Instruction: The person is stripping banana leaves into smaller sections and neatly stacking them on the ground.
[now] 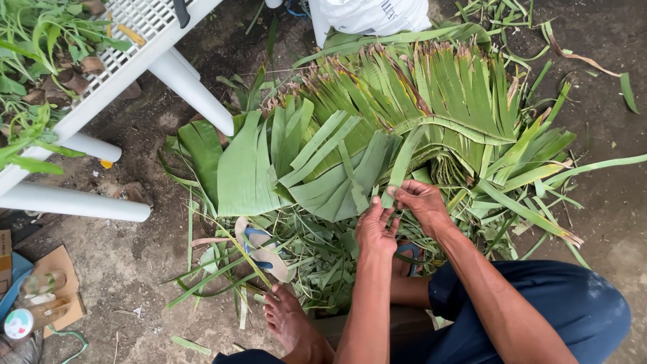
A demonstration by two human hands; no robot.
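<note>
Worked over bare brown dirt ground (135, 263), littered with green leaf scraps. Sat behind a broad fan-shaped pile of torn green banana leaves (377, 128) spread across the middle. Pinched one long green leaf strip (402, 168) with the right hand (421, 202), fingers together on its lower end. Rested the left hand (375, 229) just beside, fingers loosely apart, touching the leaves. Crowded at left by white plastic chair legs (192, 87); open dirt at right.

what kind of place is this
Probably an outdoor yard work spot: bare dirt ground, a heap of torn green banana leaves under both hands, a white plastic slatted table, green plants beside it.
</note>
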